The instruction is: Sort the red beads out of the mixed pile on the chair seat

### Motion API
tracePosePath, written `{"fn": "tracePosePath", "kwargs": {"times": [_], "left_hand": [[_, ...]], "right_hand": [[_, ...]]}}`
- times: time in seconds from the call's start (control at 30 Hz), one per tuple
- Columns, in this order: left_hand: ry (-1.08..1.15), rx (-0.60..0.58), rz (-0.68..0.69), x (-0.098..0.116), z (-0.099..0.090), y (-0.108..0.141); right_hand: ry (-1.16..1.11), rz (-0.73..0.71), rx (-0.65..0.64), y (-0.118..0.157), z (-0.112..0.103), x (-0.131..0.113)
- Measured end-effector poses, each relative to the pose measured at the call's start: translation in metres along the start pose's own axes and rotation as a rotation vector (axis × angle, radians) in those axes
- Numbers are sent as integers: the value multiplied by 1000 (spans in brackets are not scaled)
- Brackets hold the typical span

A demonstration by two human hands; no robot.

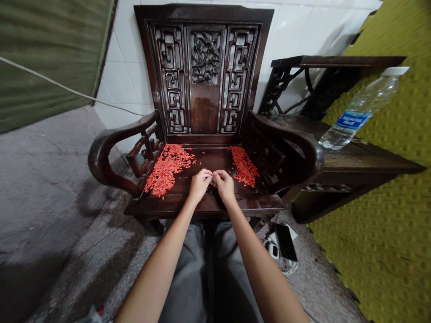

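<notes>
My left hand and my right hand meet over the middle of a dark wooden chair seat. Their fingertips are pinched close together around a small red piece, mostly hidden by the fingers. To the left on the seat spreads a large pile of small red pieces. A smaller pile of similar red pieces lies to the right. Something small and dark is partly visible beneath my hands; I cannot make out what it is.
Curved armrests flank the seat, with a carved backrest behind. On a wooden side table at right stands a water bottle. A phone, a small white device and a cable lie on the floor.
</notes>
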State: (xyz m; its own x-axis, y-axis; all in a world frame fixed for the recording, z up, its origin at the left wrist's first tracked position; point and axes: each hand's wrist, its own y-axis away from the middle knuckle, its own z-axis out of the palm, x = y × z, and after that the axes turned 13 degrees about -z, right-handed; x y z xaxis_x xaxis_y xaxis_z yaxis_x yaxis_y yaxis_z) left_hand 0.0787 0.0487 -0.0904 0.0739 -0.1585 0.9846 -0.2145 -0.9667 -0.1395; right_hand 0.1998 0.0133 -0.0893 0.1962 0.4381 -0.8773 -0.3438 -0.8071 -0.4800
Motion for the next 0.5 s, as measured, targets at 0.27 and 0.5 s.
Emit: {"fn": "tracePosePath", "kwargs": {"times": [0.27, 0.5], "left_hand": [[19, 3, -2, 0, 1, -2], [-13, 29, -4, -2, 0, -1]], "right_hand": [[52, -19, -5, 0, 0, 2], [155, -78, -23, 4, -1, -9]]}}
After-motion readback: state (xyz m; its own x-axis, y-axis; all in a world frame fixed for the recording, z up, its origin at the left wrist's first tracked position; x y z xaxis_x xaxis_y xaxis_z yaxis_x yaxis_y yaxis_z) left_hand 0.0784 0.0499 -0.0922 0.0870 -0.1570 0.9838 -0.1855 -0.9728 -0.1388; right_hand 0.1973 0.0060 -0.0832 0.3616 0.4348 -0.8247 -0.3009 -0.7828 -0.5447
